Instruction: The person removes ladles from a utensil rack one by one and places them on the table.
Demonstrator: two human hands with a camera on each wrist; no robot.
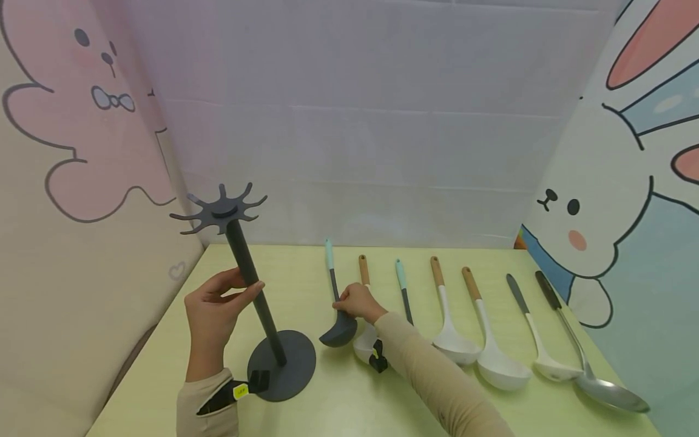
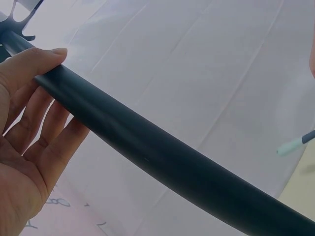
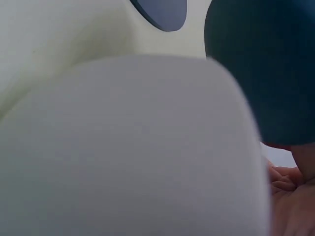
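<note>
At the left, my left hand [image 1: 215,306] holds the post of a dark utensil stand [image 1: 243,255], with thumb and fingers around it in the left wrist view. The stand has a round base and a ring of curved hooks on top; no utensil hangs there. My right hand [image 1: 360,301] pinches a dark ladle [image 1: 340,331] with a mint handle end, low on its handle just above the bowl. Beneath that wrist lies a white ladle [image 1: 364,267] with a wooden handle, partly hidden. Its pale bowl [image 3: 138,152] fills much of the right wrist view.
Right of my hand lie a mint-handled utensil [image 1: 401,276], its head hidden by my sleeve, two white wooden-handled utensils [image 1: 453,343] [image 1: 501,367], a grey-handled ladle [image 1: 551,366] and a metal ladle [image 1: 606,391]. A pale wall panel [image 1: 360,152] stands behind the yellow table [image 1: 355,406].
</note>
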